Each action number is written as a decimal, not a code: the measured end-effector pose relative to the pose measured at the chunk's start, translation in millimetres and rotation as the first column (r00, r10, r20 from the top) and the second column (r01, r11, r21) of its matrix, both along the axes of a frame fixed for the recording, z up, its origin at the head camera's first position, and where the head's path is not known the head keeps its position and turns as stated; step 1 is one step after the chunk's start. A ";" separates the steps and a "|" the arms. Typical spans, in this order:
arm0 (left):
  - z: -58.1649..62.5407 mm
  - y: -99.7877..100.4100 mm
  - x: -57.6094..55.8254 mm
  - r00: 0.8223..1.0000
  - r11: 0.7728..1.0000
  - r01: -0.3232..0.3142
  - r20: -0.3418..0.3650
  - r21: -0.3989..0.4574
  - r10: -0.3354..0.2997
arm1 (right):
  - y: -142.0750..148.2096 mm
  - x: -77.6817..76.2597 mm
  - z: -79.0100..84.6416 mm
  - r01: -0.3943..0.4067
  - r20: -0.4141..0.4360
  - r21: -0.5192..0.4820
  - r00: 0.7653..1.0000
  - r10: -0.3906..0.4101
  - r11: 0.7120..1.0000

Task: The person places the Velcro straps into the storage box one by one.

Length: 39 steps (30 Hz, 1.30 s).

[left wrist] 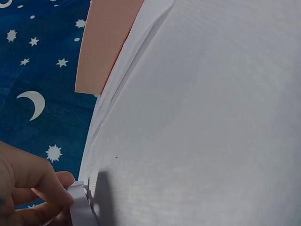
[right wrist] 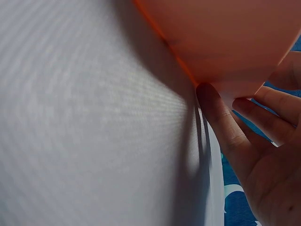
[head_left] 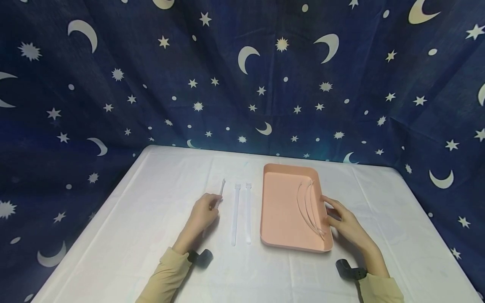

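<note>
My left hand (head_left: 202, 213) pinches a white strap (head_left: 222, 188) between thumb and fingers, just above the table. In the left wrist view this strap (left wrist: 82, 207) looks flat and wide, its lower part cut off by the frame. Two similar white straps with buckle-like heads, a left one (head_left: 235, 219) and a right one (head_left: 248, 216), lie side by side on the cloth. To their right is a shallow pink tray (head_left: 280, 210). My right hand (head_left: 346, 227) touches the tray's right wall with extended fingers; the thumb (right wrist: 217, 110) presses near its lower edge.
Several thin, curved white strips (head_left: 319, 232) lie along the tray's right side. A white cloth (head_left: 125, 235) covers the table. Behind the table's far edge hangs a dark blue curtain (head_left: 227, 92) with moons and stars.
</note>
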State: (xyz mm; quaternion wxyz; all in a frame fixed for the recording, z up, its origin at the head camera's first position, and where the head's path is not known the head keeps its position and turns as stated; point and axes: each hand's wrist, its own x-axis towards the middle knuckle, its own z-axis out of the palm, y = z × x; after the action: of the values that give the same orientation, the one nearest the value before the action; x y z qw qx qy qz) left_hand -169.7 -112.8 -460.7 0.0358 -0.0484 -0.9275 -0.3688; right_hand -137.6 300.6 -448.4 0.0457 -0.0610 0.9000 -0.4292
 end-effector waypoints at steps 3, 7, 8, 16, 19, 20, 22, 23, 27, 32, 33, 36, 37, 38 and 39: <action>-0.2 -0.4 -0.5 1.000 1.000 -0.011 0.009 0.016 0.010 | -0.2 0.1 -0.1 0.001 0.001 0.001 1.000 -0.001 1.000; 0.3 -0.9 -1.2 1.000 0.999 -0.020 0.014 0.026 0.020 | 0.0 -0.2 -0.6 0.000 -0.005 -0.001 1.000 0.000 1.000; 0.6 -0.8 -1.4 1.000 0.999 -0.024 0.018 0.027 0.024 | 0.0 -0.3 -0.7 -0.001 -0.006 -0.001 1.000 0.001 1.000; 5.5 -0.8 1.0 0.997 0.995 -0.051 0.056 0.080 0.046 | -0.2 0.0 0.1 -0.002 -0.003 -0.001 1.000 0.002 1.000; 6.2 -0.7 1.7 0.997 0.994 -0.053 0.063 0.094 0.047 | -0.1 0.1 0.3 -0.005 -0.006 -0.002 1.000 0.005 1.000; 6.2 -0.7 1.6 0.997 0.994 -0.053 0.060 0.096 0.047 | 0.0 0.2 0.2 -0.006 -0.008 -0.004 1.000 0.006 1.000; 6.3 -0.4 1.7 0.997 0.993 -0.053 0.056 0.107 0.047 | 0.3 0.2 0.3 -0.008 -0.009 -0.003 1.000 0.008 1.000; 6.2 -0.2 1.5 0.998 0.992 -0.052 0.053 0.113 0.046 | 0.4 0.2 0.3 -0.008 -0.010 -0.005 1.000 0.008 1.000; 7.0 1.5 2.0 0.999 0.989 -0.037 0.032 0.146 0.033 | 1.0 0.3 0.0 -0.009 -0.009 -0.004 1.000 0.009 1.000; 8.1 5.3 3.2 1.000 0.983 -0.016 0.010 0.180 0.014 | 1.2 0.1 0.0 -0.007 -0.009 0.001 1.000 0.007 1.000; 7.9 6.2 3.6 1.000 0.982 -0.012 0.009 0.188 0.010 | 1.1 0.0 0.0 -0.005 -0.007 0.003 1.000 0.005 1.000; 7.8 8.9 5.1 1.000 0.977 0.005 -0.001 0.213 -0.005 | 0.8 -0.3 0.2 -0.001 -0.001 0.007 1.000 0.001 1.000; 7.9 9.8 5.9 1.000 0.975 0.011 -0.003 0.222 -0.011 | 0.8 -0.3 0.3 0.001 0.001 0.008 1.000 -0.001 1.000; 8.2 10.7 6.5 1.000 0.973 0.017 -0.006 0.232 -0.016 | 0.7 -0.3 0.3 0.001 0.003 0.008 1.000 -0.001 1.000; 8.5 11.7 7.1 1.000 0.971 0.023 -0.010 0.237 -0.021 | 0.8 -0.3 0.3 0.000 0.003 0.007 1.000 0.000 1.000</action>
State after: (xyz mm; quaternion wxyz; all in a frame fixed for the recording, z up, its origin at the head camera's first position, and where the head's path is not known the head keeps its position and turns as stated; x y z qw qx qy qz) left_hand -162.6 -101.1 -452.1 0.0408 -0.0556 -0.8760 -0.4773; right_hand -137.8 301.4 -448.1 0.0472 -0.0601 0.9014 -0.4261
